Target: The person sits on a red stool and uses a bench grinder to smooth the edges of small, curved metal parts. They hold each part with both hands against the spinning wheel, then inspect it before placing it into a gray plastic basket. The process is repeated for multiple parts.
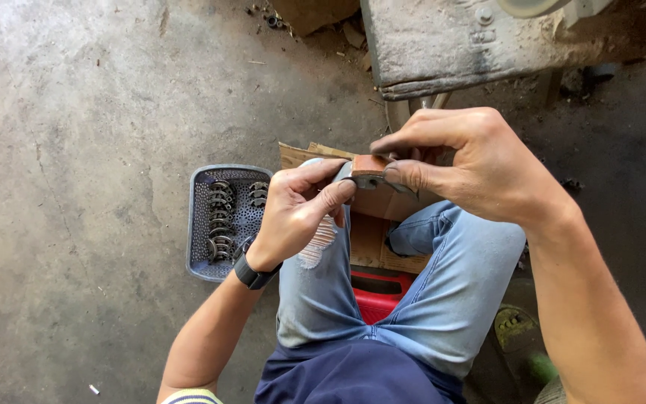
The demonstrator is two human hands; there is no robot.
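Above knees, both hands meet on small brown-faced curved part (370, 170). Right hand (480, 168) pinches it, thumb under, forefinger over; left hand (297, 213) fingers clamp its near end. Fitting or peeling lining, seemingly. Next needs firm, steady pinch. Grey basket (197, 224) of similar parts at left on concrete floor (76, 150).

We are seeing the brown piece (371, 166) only partly, fingers covering it; the workbench (443, 52) is running off the top edge; basket parts (220, 217) are too small to identify.
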